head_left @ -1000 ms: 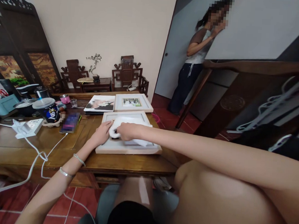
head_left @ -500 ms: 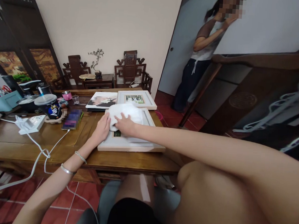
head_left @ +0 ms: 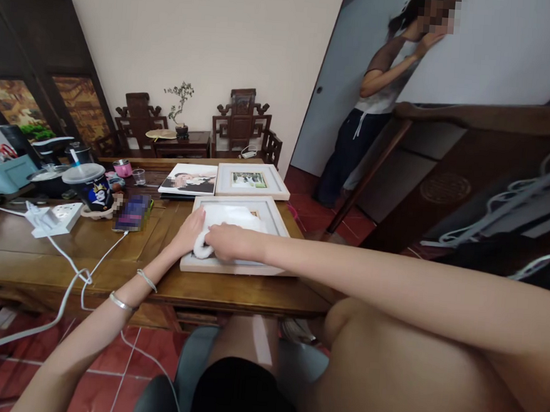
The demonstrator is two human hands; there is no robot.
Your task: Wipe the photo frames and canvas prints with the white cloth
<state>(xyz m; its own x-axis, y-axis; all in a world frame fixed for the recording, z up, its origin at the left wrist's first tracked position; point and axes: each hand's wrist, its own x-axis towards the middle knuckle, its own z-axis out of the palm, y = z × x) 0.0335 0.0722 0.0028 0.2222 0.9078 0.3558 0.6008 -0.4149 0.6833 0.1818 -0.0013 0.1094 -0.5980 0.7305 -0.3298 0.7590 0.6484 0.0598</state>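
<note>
The white cloth (head_left: 229, 220) looks soft and matt, bunched in folds at frame centre. Beneath it the picture frame (head_left: 274, 221) has a pale, smooth, matt wooden border. The bench (head_left: 111, 257) is dark brown wood with a low sheen and visible grain. At left, the power strip (head_left: 52, 217) and its cable (head_left: 68, 292) are glossy white plastic. The floor tiles (head_left: 151, 360) are smooth red.

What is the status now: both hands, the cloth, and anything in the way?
Right hand gripping white cloth on white picture frame. Left hand flat on frame's left edge. Nothing in the way; phone lies apart, left.
</note>
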